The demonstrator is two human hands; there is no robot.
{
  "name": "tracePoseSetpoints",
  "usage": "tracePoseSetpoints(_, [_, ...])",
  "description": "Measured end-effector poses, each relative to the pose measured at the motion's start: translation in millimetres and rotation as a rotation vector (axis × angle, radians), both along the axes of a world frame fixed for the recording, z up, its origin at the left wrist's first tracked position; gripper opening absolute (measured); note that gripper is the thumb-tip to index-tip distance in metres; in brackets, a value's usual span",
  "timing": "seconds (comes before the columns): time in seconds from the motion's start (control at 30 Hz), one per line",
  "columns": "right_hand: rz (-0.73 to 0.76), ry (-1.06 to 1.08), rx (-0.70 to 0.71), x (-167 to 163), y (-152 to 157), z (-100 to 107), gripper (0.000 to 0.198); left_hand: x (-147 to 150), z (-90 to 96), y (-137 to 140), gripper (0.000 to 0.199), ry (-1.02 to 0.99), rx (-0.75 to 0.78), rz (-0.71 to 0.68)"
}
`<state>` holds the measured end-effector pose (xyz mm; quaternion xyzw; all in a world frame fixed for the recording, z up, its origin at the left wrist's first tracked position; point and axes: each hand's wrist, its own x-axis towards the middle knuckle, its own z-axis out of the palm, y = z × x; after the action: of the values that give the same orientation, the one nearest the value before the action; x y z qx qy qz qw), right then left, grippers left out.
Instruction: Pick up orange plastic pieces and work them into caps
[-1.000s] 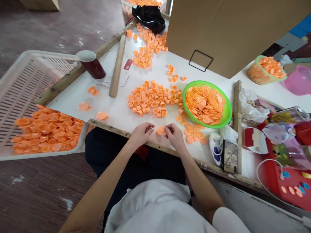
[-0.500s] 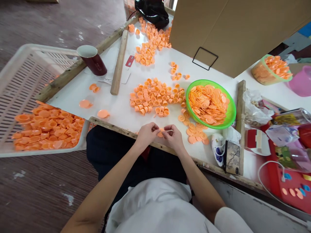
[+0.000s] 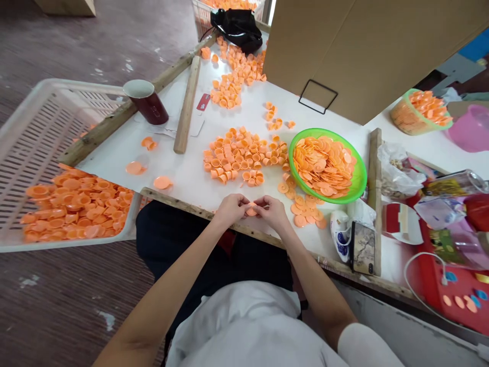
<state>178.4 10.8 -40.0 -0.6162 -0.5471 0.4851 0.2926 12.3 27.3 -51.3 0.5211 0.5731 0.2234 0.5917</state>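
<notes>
Between the fingertips of my left hand (image 3: pixel 230 210) and my right hand (image 3: pixel 273 211) is a small orange plastic piece (image 3: pixel 251 209), pinched from both sides near the table's front edge. Its exact shape is partly covered by my fingers. Just beyond my hands lies a pile of small orange plastic cups (image 3: pixel 239 153). To the right of my right hand, flat orange discs (image 3: pixel 305 210) are scattered on the white table. A green bowl (image 3: pixel 359 178) heaped with more orange discs stands behind them. Two orange pieces with round flat faces (image 3: pixel 163 182) lie to the left.
A white plastic basket (image 3: pixel 132 216) of orange pieces stands at the left. A maroon mug (image 3: pixel 150 104) and a wooden bar (image 3: pixel 187 109) sit at the back left. A large cardboard box (image 3: pixel 359 56) blocks the back right. A phone (image 3: pixel 363 248) rests near the right edge strip.
Both hands stay at nearly the same place, with the fingertips of my right hand now closer in around the orange piece. The whole view has shifted slightly.
</notes>
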Motion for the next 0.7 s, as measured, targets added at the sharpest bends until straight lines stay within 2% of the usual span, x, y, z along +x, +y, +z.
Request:
tracePoseSetpoints(0.1, [-0.001, -0.079, 0.043, -2.3, -1.8, -0.5, 0.016, 0.5, 1.1, -1.8, 0.012, 0.013, 0.004, 0.012])
tracePoseSetpoints(0.33, [0.048, -0.041, 0.027, 1.1, -8.5, 0.0, 0.02, -0.1, 3.0, -9.1, 0.012, 0.067, 0.078, -0.052])
tracePoseSetpoints(0.5, [0.06, -0.161, 0.063, 0.6, -2.8, -5.4, 0.011, 1.7, 0.7, -3.6, 0.007, 0.149, 0.122, -0.079])
tracePoseSetpoints(0.63, [0.102, -0.114, 0.043, 2.0, -1.5, -2.4, 0.016, 2.1, 4.6, -0.9, 0.009, 0.174, 0.115, -0.108])
tracePoseSetpoints(0.7, [0.122, -0.124, 0.061, 2.0, -4.1, -2.3, 0.02, 2.4, 5.9, -1.2, 0.008, 0.231, 0.172, -0.118])
